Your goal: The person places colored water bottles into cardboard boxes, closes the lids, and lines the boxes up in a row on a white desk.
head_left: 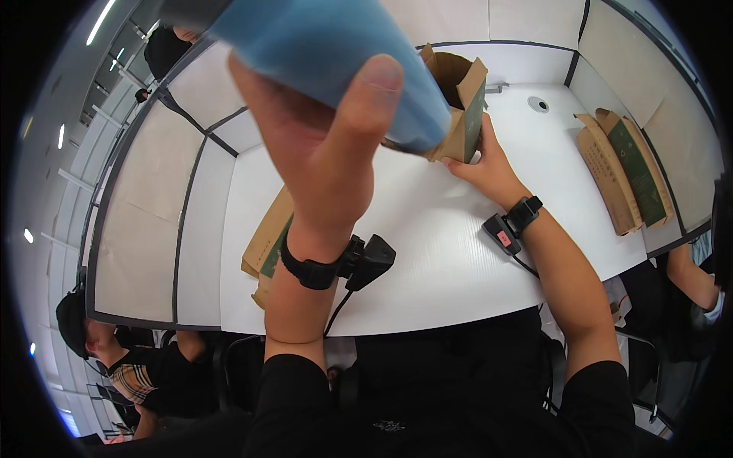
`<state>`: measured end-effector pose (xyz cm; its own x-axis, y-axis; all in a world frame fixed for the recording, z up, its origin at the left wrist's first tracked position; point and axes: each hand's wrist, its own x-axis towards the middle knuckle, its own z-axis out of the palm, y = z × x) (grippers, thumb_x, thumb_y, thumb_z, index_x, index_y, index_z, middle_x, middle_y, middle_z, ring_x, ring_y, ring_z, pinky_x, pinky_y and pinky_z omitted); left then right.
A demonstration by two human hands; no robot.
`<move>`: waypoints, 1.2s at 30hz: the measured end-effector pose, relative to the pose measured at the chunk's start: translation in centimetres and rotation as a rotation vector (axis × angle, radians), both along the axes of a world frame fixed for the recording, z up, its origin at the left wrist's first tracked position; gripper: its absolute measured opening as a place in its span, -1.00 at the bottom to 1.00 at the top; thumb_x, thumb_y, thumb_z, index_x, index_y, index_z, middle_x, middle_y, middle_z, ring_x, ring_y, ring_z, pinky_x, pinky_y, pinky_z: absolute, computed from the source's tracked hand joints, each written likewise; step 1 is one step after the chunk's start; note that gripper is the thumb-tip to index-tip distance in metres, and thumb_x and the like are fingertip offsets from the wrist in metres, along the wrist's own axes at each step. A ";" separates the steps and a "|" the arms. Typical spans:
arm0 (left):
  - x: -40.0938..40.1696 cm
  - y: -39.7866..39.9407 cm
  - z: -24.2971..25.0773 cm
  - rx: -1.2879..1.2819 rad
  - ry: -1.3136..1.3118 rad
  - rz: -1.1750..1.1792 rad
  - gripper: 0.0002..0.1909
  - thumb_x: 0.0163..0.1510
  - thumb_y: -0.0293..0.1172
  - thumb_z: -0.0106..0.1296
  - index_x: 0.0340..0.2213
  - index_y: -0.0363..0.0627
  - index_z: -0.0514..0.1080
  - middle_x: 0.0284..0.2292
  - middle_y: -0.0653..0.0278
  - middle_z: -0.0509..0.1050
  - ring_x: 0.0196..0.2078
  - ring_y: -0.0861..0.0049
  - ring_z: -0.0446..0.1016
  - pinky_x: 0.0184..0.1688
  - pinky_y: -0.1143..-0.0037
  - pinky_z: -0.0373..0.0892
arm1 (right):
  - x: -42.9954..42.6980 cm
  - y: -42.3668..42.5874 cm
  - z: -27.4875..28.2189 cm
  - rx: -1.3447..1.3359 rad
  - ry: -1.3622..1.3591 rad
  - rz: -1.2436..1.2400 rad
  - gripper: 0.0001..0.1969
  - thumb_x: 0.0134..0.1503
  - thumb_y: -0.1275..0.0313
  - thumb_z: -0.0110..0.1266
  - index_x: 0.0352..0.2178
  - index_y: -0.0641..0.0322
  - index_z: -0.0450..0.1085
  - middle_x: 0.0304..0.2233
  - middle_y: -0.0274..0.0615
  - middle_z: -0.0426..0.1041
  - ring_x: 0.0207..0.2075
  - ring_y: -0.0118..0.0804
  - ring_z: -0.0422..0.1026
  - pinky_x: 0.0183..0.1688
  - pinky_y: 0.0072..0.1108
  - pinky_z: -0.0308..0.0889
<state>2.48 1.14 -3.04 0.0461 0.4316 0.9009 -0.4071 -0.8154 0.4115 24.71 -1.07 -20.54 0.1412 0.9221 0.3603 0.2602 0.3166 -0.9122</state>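
Close to the camera, my left hand grips a blue cylindrical object with a dark end. Its surface is blurred, so I cannot tell what exactly it is. The lower end of the blue thing overlaps the near side of an open cardboard box; whether the two touch is unclear. My right hand holds this box by its right side and bottom edge, with the flaps spread and the mouth turned up towards me. Both my wrists wear black straps with small cabled devices.
Two brown and green cardboard boxes lie at the right of the white table. Another cardboard piece lies partly behind my left forearm. Partition panels enclose the table. A cable hole sits at the back right. Other people are nearby on both sides.
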 end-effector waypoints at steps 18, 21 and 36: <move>-1.2 1.9 -0.5 -0.467 -0.011 -0.162 -0.38 0.25 -0.13 0.10 0.21 -0.12 0.18 0.04 0.07 0.41 0.14 0.17 0.46 0.17 0.18 0.39 | -0.1 -0.1 0.1 0.097 -0.103 0.020 -0.19 0.05 0.55 0.29 0.31 0.11 0.09 0.15 -0.15 0.29 0.18 -0.25 0.32 0.25 -0.36 0.25; -0.6 1.5 -0.4 -0.359 -0.044 -0.100 -0.36 0.24 -0.19 0.14 0.22 -0.14 0.15 0.03 0.10 0.40 0.14 0.23 0.46 0.18 0.19 0.39 | -0.1 -0.2 0.1 0.096 -0.092 0.036 -0.19 0.05 0.56 0.28 0.31 0.11 0.09 0.16 -0.15 0.28 0.19 -0.25 0.32 0.26 -0.36 0.25; 0.9 0.3 -0.4 -0.150 0.080 -0.215 0.04 -0.02 -0.40 0.38 0.33 -0.18 -0.06 0.05 0.01 0.34 0.08 0.31 0.46 0.10 0.30 0.48 | -0.3 0.0 0.0 0.081 -0.070 -0.018 -0.18 0.06 0.53 0.29 0.32 0.13 0.07 0.17 -0.10 0.27 0.22 -0.20 0.31 0.28 -0.35 0.25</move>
